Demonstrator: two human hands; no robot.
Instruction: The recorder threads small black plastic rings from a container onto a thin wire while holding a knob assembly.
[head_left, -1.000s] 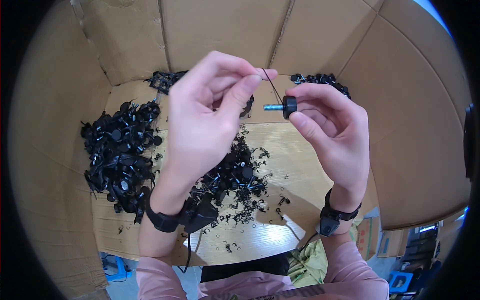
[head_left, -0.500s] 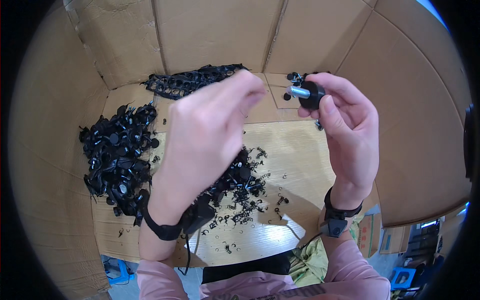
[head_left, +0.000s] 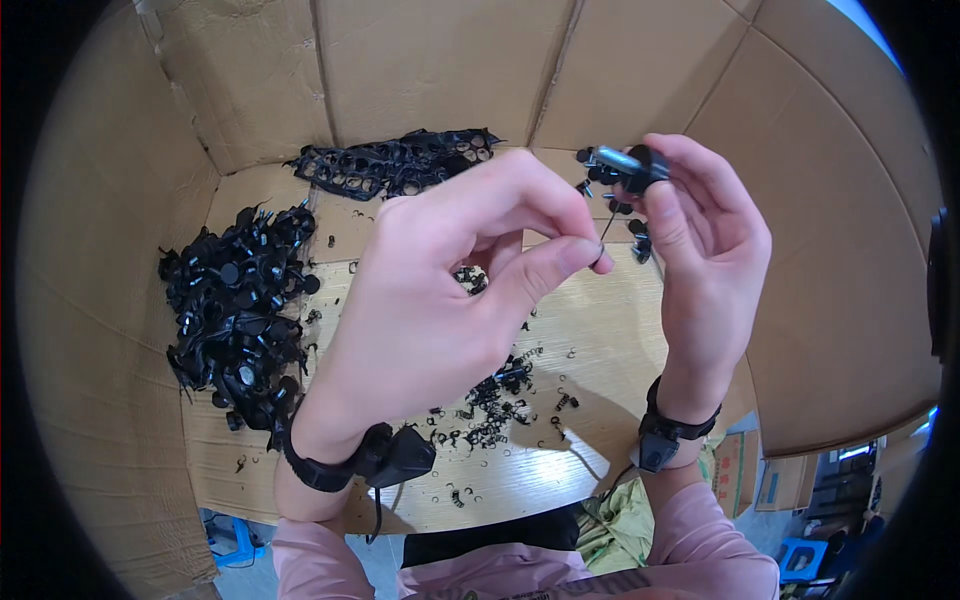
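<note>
My right hand (head_left: 715, 255) holds up a black rubber foot (head_left: 652, 168) between thumb and fingers, its shiny threaded metal stud (head_left: 615, 158) pointing left. A thin dark strip of rubber (head_left: 608, 224) reaches from beneath the foot to my left hand (head_left: 440, 270), whose thumb and forefinger pinch its lower end. Whether the strip is still joined to the foot I cannot tell. Behind my right fingers lie several similar feet (head_left: 640, 240) with studs. Under my left hand, small black rubber rings and curls (head_left: 490, 410) are scattered, partly hidden by it.
At the left is a large heap of black rubber feet tangled in trimmings (head_left: 240, 315). Toward the back lies a black rubber sheet full of holes (head_left: 350, 172). Tall cardboard walls (head_left: 440, 70) enclose the wooden tabletop (head_left: 600, 350) at the back and sides.
My left hand has moved right and down and now pinches the thin strip by the foot. My right hand has shifted slightly right, and the stud now tilts up to the left.
</note>
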